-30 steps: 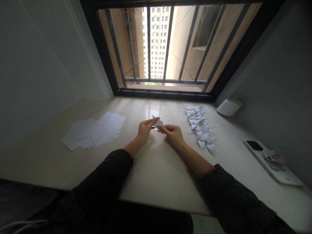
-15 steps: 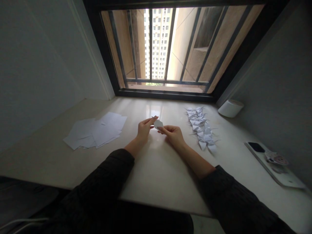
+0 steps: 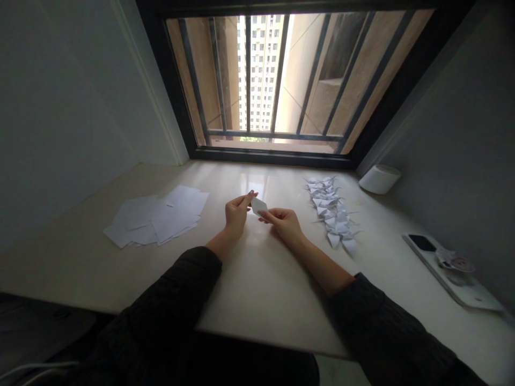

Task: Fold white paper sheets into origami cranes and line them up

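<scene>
A small folded piece of white paper (image 3: pixel 258 206) is held just above the pale desk (image 3: pixel 257 289), at its middle. My left hand (image 3: pixel 236 213) pinches its left edge with thumb and forefinger. My right hand (image 3: pixel 285 221) pinches its right lower edge, fingers closed. Both forearms wear dark sleeves. A loose pile of flat white paper sheets (image 3: pixel 156 217) lies to the left of my hands. A row of several folded white paper figures (image 3: pixel 333 214) lies to the right.
A barred window (image 3: pixel 281 80) rises behind the desk. A white cylinder (image 3: pixel 380 178) stands at the back right corner. A white tray (image 3: pixel 454 271) with a dark phone (image 3: pixel 426 243) and small items lies at the right edge.
The folded paper has turned and shifted slightly left between my fingers. My left forefinger has lifted a little. The view moved slightly.
</scene>
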Demonstrator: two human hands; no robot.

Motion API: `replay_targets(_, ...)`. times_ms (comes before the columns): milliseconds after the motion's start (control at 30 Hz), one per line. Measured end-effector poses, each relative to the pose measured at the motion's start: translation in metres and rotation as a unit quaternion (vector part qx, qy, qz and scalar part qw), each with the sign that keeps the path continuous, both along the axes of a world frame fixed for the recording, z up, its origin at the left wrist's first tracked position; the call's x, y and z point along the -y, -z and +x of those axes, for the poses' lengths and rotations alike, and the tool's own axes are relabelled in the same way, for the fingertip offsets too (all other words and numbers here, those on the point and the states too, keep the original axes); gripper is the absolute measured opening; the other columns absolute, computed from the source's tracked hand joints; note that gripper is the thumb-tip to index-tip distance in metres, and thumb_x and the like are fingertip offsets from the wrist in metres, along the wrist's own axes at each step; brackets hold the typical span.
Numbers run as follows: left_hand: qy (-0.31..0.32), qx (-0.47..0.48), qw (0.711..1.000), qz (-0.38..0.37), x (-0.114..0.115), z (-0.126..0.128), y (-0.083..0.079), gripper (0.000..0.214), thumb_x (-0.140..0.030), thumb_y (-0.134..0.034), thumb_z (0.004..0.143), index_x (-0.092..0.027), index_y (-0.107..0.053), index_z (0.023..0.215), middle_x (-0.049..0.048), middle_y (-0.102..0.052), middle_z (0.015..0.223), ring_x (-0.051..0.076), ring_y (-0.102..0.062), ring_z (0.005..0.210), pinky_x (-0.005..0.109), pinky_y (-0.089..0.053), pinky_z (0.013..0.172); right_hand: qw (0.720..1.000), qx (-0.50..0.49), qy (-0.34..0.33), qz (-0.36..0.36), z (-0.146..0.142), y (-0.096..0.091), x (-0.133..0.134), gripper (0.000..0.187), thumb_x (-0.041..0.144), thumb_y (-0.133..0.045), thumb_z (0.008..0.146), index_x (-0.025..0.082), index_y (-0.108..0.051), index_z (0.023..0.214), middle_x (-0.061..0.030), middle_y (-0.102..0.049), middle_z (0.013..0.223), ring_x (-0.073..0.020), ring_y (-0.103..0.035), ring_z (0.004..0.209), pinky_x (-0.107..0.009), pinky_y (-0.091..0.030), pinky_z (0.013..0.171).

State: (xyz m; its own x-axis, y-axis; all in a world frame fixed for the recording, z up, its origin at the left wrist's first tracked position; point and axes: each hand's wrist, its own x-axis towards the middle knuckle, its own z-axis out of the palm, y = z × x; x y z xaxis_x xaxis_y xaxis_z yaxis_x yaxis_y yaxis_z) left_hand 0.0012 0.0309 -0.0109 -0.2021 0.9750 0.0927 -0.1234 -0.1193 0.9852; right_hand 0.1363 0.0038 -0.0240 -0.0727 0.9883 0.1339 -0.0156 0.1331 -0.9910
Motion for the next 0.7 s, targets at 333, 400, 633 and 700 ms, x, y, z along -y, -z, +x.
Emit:
replay_targets(333,0.000,0.027,1.000,-0.007,0.0000,0.0004,-0.0003,0.039,-0.050,-0.067,0.065,-0.016,-0.074,0.083,0.0069,-0.069,0.076,0.013,-0.055,0.063,0.027,-0.040,0.062,1.000,-0.002,-0.002,-0.002,0.0002,-0.0024,0.0014,0.032,0.047,-0.070,0.066,0.016,-0.073,0.072,-0.0068,-0.071,0.066,-0.0152,-0.060,0.059,-0.029,-0.046,0.064)
replay_targets(400,0.004,0.004,1.000,0.005,0.0016,0.0004,-0.0025,0.039,-0.051,-0.067,0.065,-0.017,-0.074,0.082,0.0065,-0.069,0.076,0.012,-0.054,0.063,0.026,-0.040,0.063,1.000,-0.001,0.004,-0.002,0.0018,-0.0031,0.0022,0.031,0.047,-0.070,0.066,0.016,-0.073,0.070,-0.0068,-0.070,0.066,-0.0148,-0.060,0.059,-0.028,-0.046,0.063)
replay_targets(633,0.006,-0.004,1.000,-0.001,0.0004,-0.0020,-0.0024,0.043,-0.054,-0.062,0.068,-0.015,-0.074,0.082,0.0065,-0.068,0.070,0.014,-0.056,0.064,0.027,-0.040,0.062,1.000,-0.011,-0.006,-0.009,0.0023,-0.0002,0.0013,0.035,0.049,-0.070,0.065,0.015,-0.073,0.072,-0.0070,-0.070,0.065,-0.0147,-0.060,0.057,-0.029,-0.046,0.062)
replay_targets(700,0.003,-0.016,1.000,0.004,-0.0003,-0.0025,-0.0024,0.042,-0.054,-0.062,0.069,-0.016,-0.074,0.081,0.0065,-0.068,0.070,0.014,-0.056,0.064,0.027,-0.040,0.063,1.000,-0.008,-0.005,-0.006,0.0020,0.0000,0.0011,0.035,0.050,-0.070,0.065,0.016,-0.073,0.072,-0.0070,-0.070,0.064,-0.0149,-0.060,0.057,-0.029,-0.046,0.062)
